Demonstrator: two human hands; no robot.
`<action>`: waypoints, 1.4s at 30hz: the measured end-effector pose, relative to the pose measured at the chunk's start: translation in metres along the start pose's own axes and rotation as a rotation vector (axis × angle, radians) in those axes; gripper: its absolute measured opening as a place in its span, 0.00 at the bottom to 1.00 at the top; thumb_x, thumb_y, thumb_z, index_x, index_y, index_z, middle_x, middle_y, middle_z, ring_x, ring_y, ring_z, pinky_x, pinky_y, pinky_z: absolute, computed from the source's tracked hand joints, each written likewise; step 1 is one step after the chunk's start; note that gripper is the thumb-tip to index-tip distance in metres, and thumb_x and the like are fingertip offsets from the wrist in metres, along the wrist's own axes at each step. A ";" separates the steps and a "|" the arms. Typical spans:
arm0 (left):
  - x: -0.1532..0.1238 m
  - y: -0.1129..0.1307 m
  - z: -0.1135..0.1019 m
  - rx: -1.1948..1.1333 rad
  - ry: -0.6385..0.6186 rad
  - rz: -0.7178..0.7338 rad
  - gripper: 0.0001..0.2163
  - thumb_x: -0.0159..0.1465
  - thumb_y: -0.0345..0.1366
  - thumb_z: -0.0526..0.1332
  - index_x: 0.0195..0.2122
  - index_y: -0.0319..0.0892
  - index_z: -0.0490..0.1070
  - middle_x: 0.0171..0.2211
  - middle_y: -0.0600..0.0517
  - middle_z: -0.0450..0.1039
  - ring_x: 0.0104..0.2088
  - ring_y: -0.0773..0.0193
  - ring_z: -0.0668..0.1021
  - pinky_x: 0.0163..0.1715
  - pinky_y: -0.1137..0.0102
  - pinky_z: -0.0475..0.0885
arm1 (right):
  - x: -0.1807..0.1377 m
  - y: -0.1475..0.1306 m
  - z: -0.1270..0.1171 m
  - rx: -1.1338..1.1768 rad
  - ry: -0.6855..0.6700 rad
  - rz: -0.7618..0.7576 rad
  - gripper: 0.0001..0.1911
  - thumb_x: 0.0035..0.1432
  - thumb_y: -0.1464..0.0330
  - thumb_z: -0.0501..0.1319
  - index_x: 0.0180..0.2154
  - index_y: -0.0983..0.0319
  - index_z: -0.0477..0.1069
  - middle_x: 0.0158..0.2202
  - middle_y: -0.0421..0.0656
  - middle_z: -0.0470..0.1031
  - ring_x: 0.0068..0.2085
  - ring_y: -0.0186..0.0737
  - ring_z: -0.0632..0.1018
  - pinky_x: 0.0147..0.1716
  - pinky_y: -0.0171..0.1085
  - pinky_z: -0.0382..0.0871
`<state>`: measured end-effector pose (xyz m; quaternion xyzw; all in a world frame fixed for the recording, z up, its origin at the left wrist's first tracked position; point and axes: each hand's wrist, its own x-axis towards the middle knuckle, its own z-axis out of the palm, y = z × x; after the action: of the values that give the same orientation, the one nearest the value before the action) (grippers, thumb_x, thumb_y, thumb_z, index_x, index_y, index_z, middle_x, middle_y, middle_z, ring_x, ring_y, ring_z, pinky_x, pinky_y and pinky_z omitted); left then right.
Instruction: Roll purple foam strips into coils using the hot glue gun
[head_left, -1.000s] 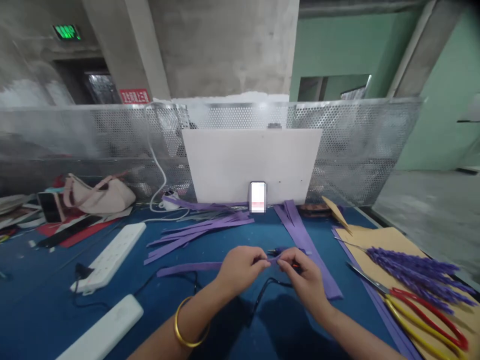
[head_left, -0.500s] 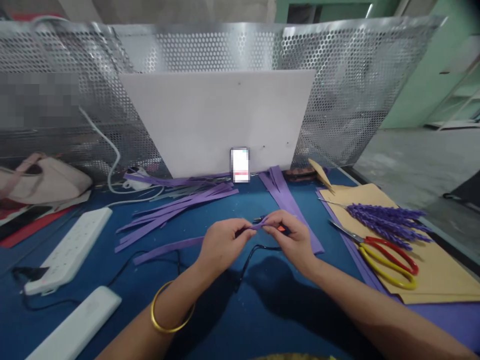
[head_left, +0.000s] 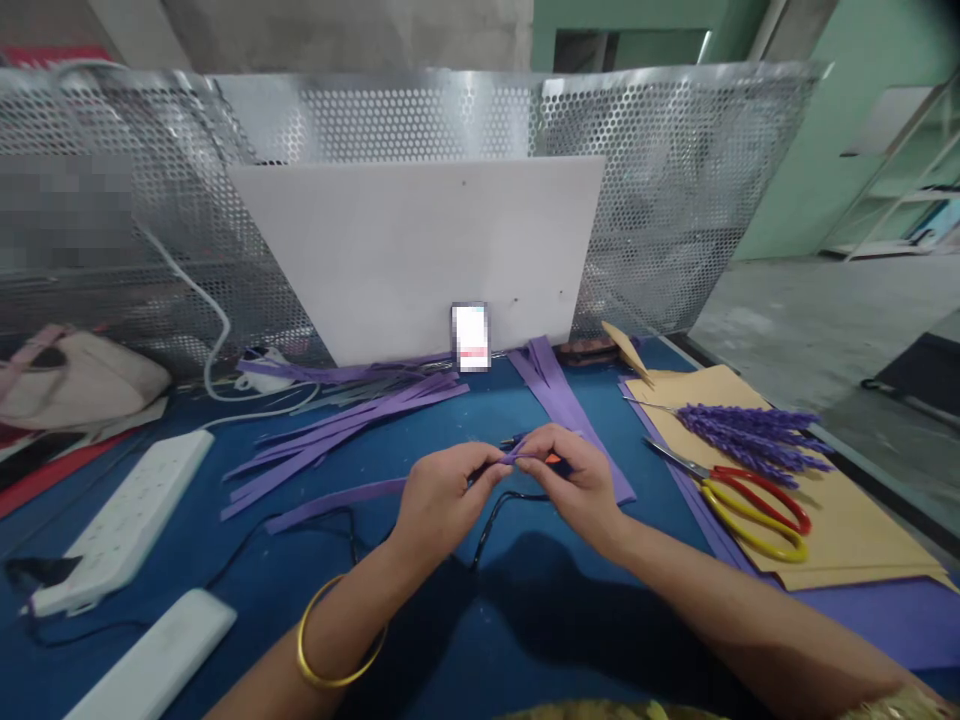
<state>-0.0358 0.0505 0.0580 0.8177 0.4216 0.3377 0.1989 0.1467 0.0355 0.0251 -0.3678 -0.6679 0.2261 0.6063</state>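
Note:
My left hand (head_left: 442,492) and my right hand (head_left: 571,480) meet over the blue table (head_left: 187,540), both pinched on the same purple strip (head_left: 330,497). The strip trails away to the left along the table. Its end sits between my fingertips, where it looks rolled or folded. A dark tool with an orange part (head_left: 551,458) lies just behind my right fingers, and a black cord (head_left: 487,520) runs from it toward me. A gold bangle (head_left: 330,650) is on my left wrist.
Loose purple strips (head_left: 345,425) lie at the back left, more (head_left: 559,400) at the back centre. Red and yellow scissors (head_left: 750,500) and finished purple sprigs (head_left: 750,440) rest on brown paper (head_left: 862,530) at the right. White power strips (head_left: 120,520) lie left. A perforated metal screen (head_left: 675,200) with a white board (head_left: 420,250) closes the back.
The head camera tilted down, then shifted a little. My hands stay together on the purple strip, their fingers working its end.

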 end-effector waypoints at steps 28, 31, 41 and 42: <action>0.002 0.007 -0.014 -0.074 0.019 -0.069 0.08 0.64 0.39 0.63 0.31 0.45 0.80 0.27 0.56 0.80 0.29 0.65 0.79 0.30 0.74 0.67 | 0.009 -0.013 -0.012 -0.082 0.043 -0.018 0.07 0.62 0.71 0.63 0.30 0.60 0.72 0.28 0.40 0.74 0.30 0.35 0.74 0.30 0.36 0.67; 0.002 0.007 -0.015 -0.087 0.010 -0.082 0.09 0.64 0.40 0.62 0.30 0.45 0.80 0.26 0.56 0.79 0.28 0.65 0.78 0.29 0.74 0.66 | 0.011 -0.016 -0.014 -0.075 0.044 -0.006 0.07 0.61 0.71 0.63 0.29 0.60 0.72 0.28 0.39 0.74 0.29 0.35 0.73 0.30 0.35 0.67; 0.006 0.009 -0.024 -0.062 0.019 -0.159 0.09 0.63 0.42 0.63 0.32 0.45 0.80 0.27 0.55 0.79 0.29 0.64 0.77 0.28 0.73 0.66 | 0.020 -0.021 -0.023 -0.084 0.114 0.096 0.07 0.60 0.71 0.63 0.29 0.60 0.73 0.27 0.39 0.75 0.30 0.36 0.75 0.32 0.36 0.68; 0.006 0.009 -0.025 -0.056 0.021 -0.157 0.09 0.63 0.42 0.63 0.32 0.45 0.80 0.28 0.55 0.79 0.29 0.64 0.77 0.28 0.73 0.66 | 0.021 -0.022 -0.025 -0.090 0.129 0.115 0.06 0.60 0.70 0.63 0.29 0.60 0.73 0.27 0.39 0.75 0.29 0.36 0.75 0.32 0.36 0.68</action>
<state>-0.0466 0.0512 0.0835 0.7727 0.4770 0.3412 0.2429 0.1662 0.0345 0.0587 -0.4462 -0.6148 0.2059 0.6169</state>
